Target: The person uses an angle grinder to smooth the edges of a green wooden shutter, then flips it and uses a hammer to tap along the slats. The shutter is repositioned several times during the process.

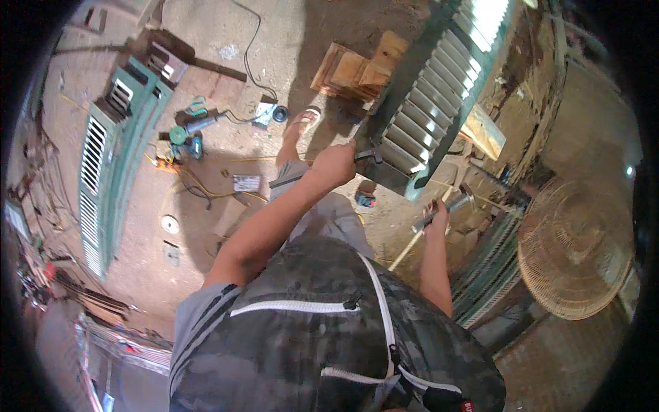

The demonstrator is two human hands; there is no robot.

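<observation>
My left hand [334,165] is closed around a long dark metal bar [287,181]. The bar's far end has a short crosspiece and lies against the lower edge of a green slatted metal panel [427,110]. My fist hides the bar's middle. Lower and to the right, my right hand [436,215] grips a hammer [458,203], its head pointing away from me, just off the panel's near corner. The panel is tilted, and its row of pale slats catches the light.
Stacked wooden blocks [350,72] sit beside the panel. To the left lie another green slatted panel [103,172], an angle grinder [195,128] and several cords. A black tool [366,195] is on the floor near my legs. A woven conical hat [575,248] rests at right.
</observation>
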